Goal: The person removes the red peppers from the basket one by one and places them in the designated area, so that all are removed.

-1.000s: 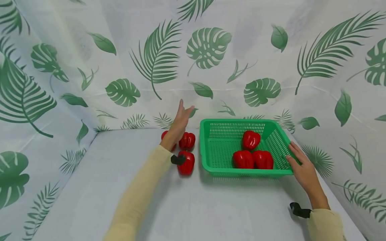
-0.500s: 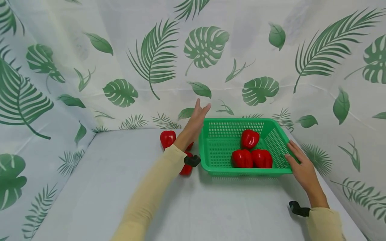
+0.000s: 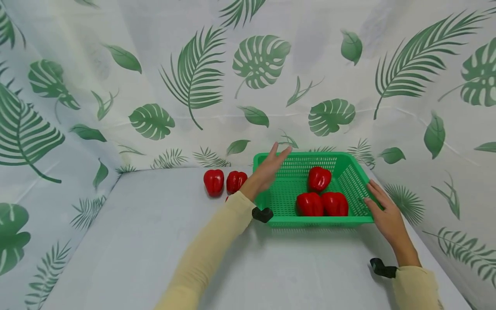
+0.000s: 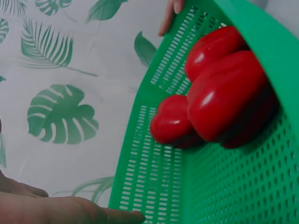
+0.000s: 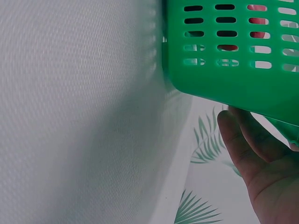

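Against the frame half a second back: a rightward shift of the left hand [image 3: 267,170], from over the loose peppers to above the left end of the green basket [image 3: 317,221]. With that shift, a fuller view of two loose peppers [image 3: 214,182] [image 3: 235,181] on the white surface [image 3: 155,232], just left of the basket. Same position as before for the right hand [image 3: 389,215] and for three red peppers [image 3: 319,178] [image 3: 309,204] [image 3: 335,204] inside the basket, toward its right: one farther back, two side by side in front.

Left hand: fingers straight, thing-free. Right hand: fingers mostly straight, at the basket's right rim.

Hidden: a third loose pepper [image 3: 227,199], only a red sliver in sight beside the left sleeve [image 3: 213,249]. Cannot tell whether left hand and basket touch. Cut off in the wrist views: much of each hand. Through the basket's slots in the right wrist view, red patches only.

Around: leaf-printed cloth [image 3: 286,26] behind and at both sides; a right sleeve [image 3: 414,284], pale yellow like the left. In the way: left black strap [image 3: 262,214], across the basket's near left corner.
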`<state>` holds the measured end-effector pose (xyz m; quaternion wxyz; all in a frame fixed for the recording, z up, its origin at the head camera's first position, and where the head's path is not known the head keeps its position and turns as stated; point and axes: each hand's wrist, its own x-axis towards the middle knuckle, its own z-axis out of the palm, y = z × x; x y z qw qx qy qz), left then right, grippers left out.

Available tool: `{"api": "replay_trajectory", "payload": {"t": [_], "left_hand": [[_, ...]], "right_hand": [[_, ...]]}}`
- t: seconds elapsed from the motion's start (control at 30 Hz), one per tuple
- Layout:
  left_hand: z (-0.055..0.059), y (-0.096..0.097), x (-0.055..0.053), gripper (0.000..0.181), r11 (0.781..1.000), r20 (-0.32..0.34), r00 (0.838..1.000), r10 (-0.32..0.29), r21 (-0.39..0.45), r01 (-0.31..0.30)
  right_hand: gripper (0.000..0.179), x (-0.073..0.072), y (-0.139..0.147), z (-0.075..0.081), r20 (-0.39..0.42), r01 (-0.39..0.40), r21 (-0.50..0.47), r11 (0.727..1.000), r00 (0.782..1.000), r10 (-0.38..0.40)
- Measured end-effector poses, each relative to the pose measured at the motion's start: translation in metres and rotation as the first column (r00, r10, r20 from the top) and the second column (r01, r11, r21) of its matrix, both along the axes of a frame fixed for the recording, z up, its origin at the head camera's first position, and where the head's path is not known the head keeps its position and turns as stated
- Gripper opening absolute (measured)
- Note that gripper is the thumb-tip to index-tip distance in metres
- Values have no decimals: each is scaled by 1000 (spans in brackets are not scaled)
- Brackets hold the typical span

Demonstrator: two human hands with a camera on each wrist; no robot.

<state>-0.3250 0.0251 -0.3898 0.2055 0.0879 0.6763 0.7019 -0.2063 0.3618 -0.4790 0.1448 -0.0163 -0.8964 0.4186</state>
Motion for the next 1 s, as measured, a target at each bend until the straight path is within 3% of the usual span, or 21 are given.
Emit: {"api": "replay_trajectory", "payload": {"t": [0.53, 0.67, 0.83, 1.0], "left_hand": [[-18, 35, 22, 99, 980, 56, 998, -25, -197, 35], [-23, 38, 26, 98, 969, 86, 993, -81, -226, 99], [-26, 46, 29, 97, 943, 147, 975, -169, -265, 203], [-33, 54, 33, 95, 918, 161, 969, -188, -322, 232]], "right_hand": [[59, -2, 2, 0, -9, -10, 3, 1000, 1000, 10], [59, -2, 1, 0, -1, -9, 12, 1000, 1000, 9], [59, -1, 3, -2, -2, -4, 17, 1000, 1000, 4], [59, -1, 4, -3, -11, -5, 12, 1000, 1000, 5]]}}
